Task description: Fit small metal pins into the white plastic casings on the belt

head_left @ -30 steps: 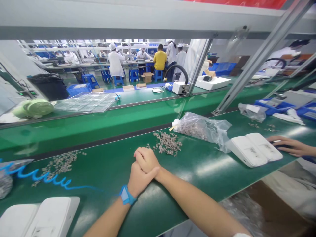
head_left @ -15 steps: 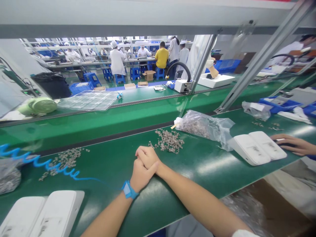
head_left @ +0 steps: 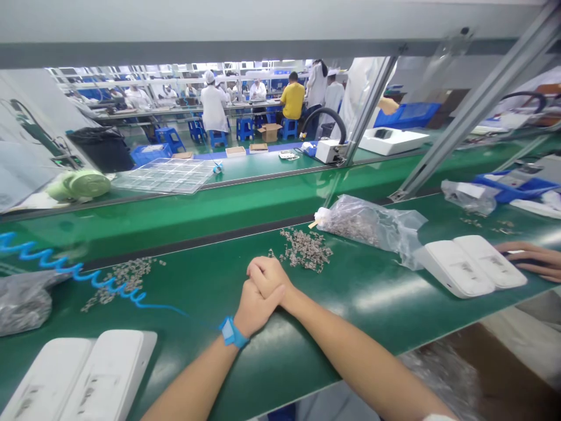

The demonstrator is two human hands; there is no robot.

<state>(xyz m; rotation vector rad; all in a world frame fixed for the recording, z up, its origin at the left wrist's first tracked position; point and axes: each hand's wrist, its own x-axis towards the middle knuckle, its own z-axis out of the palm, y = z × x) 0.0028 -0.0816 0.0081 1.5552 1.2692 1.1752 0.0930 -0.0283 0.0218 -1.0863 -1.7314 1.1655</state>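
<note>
My left hand (head_left: pixel 258 309), with a blue band (head_left: pixel 232 333) at its wrist, is clasped with my right hand (head_left: pixel 268 277) over the green work surface (head_left: pixel 280 362). The left thumb lies across the right wrist, and the fingers of both hands are closed around each other. No part shows in the clasp, though its inside is hidden. Just beyond my hands lies a heap of small metal parts (head_left: pixel 307 250). Beside that heap is a clear plastic bag (head_left: pixel 357 225) of similar parts.
A pair of white plastic housings (head_left: pixel 107 374) lies front left; another pair (head_left: pixel 471 266) is at right, near a co-worker's hand (head_left: pixel 534 257). At left a coiled blue hose (head_left: pixel 83 275) crosses a second parts heap (head_left: pixel 127 278). A metal post (head_left: pixel 473 105) slants at right.
The view has shifted slightly, so most things appear farther right. My clasped hands stay together. Across the bench, another person's hand has lifted away from the white tray.
</note>
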